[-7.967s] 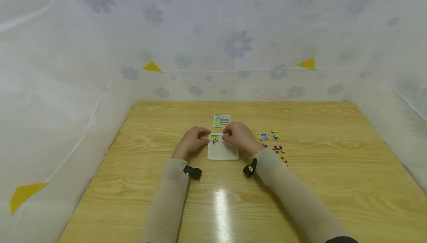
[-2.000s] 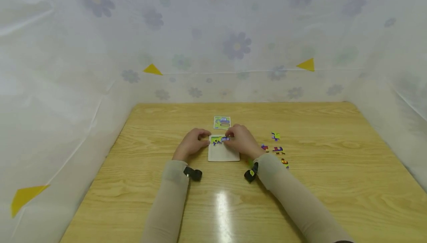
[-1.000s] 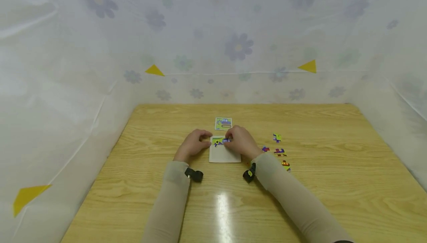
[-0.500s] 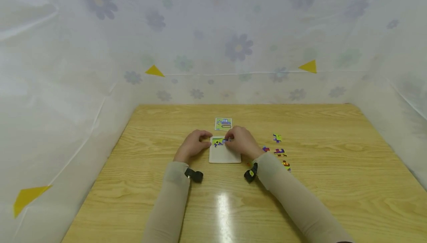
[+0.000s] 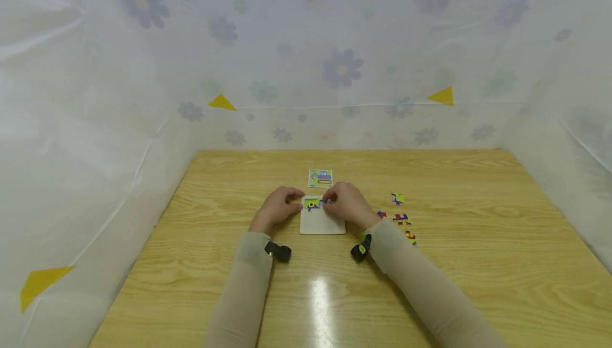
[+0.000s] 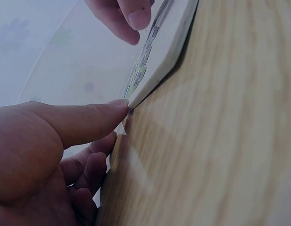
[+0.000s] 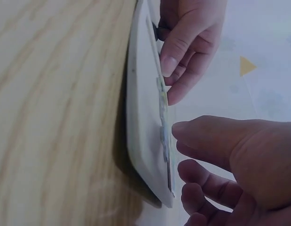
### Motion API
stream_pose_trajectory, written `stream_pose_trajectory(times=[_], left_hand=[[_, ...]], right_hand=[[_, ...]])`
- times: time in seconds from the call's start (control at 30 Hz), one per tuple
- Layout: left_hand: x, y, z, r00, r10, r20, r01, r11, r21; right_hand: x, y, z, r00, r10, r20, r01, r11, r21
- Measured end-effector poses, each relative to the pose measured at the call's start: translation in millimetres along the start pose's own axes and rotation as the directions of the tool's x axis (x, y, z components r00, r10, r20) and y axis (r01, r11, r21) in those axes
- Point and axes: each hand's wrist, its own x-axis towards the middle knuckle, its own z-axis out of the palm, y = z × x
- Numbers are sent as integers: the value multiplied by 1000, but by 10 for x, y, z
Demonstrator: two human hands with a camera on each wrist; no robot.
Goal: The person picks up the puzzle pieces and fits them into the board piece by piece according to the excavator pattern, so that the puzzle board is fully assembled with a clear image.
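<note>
Tray (image 5: 322,223) lies on the worktop (image 5: 229,295): only the head view shows the card (image 5: 320,178) at its twelve o'clock and loose pieces (image 5: 401,219) around three; the wrist views catch the tray edge-on, with set pieces (image 5: 311,204) standing slightly above its floor. From the left hand (image 5: 277,209) it sits at three o'clock, from the right hand (image 5: 350,203) at eight. Bent thumb and forefinger of the left hand hold its ten-o'clock corner. The right hand's thumb and forefinger nearly meet by the set pieces; whether they pinch one, I cannot tell.
</note>
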Motion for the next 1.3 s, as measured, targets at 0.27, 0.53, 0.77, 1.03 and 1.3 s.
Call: stream_pose_trajectory(times=[0.27, 0.53, 0.77, 1.03, 1.3], left_hand=[[14, -21, 1, 1000, -18, -12, 18, 1000, 4], [-2, -12, -4, 1000, -21, -12, 21, 1000, -1], [-11, 1, 0, 1000, -18, -10, 18, 1000, -3], [-16, 7, 10, 1000, -17, -13, 17, 1000, -14], [-30, 9, 5, 1000, -2, -13, 2, 1000, -9]], right_hand=[[-152, 11, -174, 996, -51, -68, 56, 995, 87], [-290, 143, -344, 988, -86, -128, 98, 992, 85], [-451, 287, -542, 981, -75, -180, 94, 991, 95], [-589, 468, -766, 971, -54, -232, 74, 994, 81], [-683, 628, -930, 971, -14, -239, 35, 996, 84]])
